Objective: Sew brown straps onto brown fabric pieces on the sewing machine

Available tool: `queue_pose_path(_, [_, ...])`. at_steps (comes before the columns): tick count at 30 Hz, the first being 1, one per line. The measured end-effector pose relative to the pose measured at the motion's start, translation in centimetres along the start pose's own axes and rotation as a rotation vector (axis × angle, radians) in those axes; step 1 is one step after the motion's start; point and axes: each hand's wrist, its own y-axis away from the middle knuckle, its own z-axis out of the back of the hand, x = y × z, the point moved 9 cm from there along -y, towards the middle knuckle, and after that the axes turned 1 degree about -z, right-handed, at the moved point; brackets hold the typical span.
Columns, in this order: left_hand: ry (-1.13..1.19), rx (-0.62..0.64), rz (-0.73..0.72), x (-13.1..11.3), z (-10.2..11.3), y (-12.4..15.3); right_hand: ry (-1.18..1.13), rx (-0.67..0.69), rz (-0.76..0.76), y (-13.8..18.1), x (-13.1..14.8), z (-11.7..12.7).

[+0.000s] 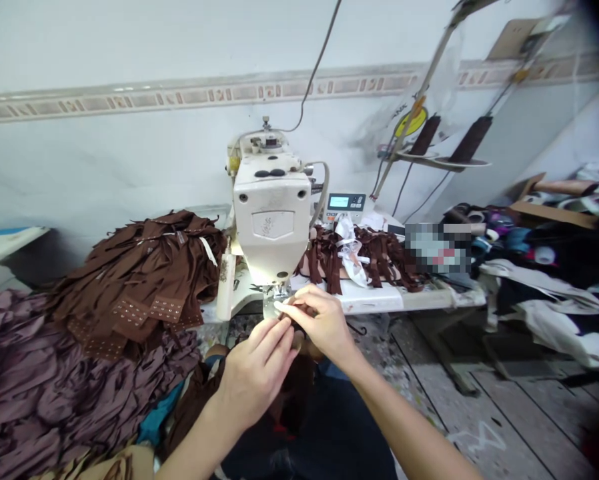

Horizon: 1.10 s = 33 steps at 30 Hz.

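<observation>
In front of the needle area of a white sewing machine, my two hands meet close together. My left hand has its fingers pinched on a piece of brown fabric, which hangs down toward my lap. Thumb and fingers of my right hand grip the upper end of the same fabric, just short of the metal needle plate. The exact edge between my fingertips is mostly hidden by them.
A heap of brown garment pieces lies left of the machine, above mauve fabric. To the right are brown straps, a control panel and a thread stand with brown cones. Thread spools and cloth crowd the far right.
</observation>
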Motion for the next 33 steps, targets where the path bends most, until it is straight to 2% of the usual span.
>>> queue_pose_path(3, [-0.042,0.028,-0.051,0.2,-0.5,0.0,0.021,0.031,0.037,-0.6,-0.4,-0.3])
queue_pose_path(9, [-0.027,-0.074,0.01,0.5,-0.2,0.9,0.156,0.274,0.337,1.2,1.8,-0.5])
queue_pose_path(12, [-0.006,-0.09,0.059,1.0,-0.4,1.4,0.214,0.272,0.383,2.3,1.4,0.1])
queue_pose_path(16, [0.052,-0.015,0.016,0.9,-1.2,1.4,0.223,0.231,0.363,3.1,0.2,0.3])
queue_pose_path(21, [-0.013,-0.015,-0.026,0.6,-1.2,0.7,0.115,0.178,0.214,3.3,-0.7,0.0])
queue_pose_path(25, [-0.057,-0.027,-0.009,0.5,-1.3,0.5,-0.017,0.092,0.014,4.2,-2.3,0.1])
queue_pose_path(28, [-0.064,-0.02,0.0,0.4,-1.5,0.5,-0.136,-0.013,-0.194,5.4,-4.8,0.2])
queue_pose_path(31, [-0.059,-0.005,0.004,0.4,-1.7,0.5,-0.322,0.051,-0.397,6.8,-7.4,-1.3])
queue_pose_path(33, [-0.048,0.005,0.01,0.5,-1.8,0.4,-0.434,0.116,-0.451,7.4,-8.0,-2.4])
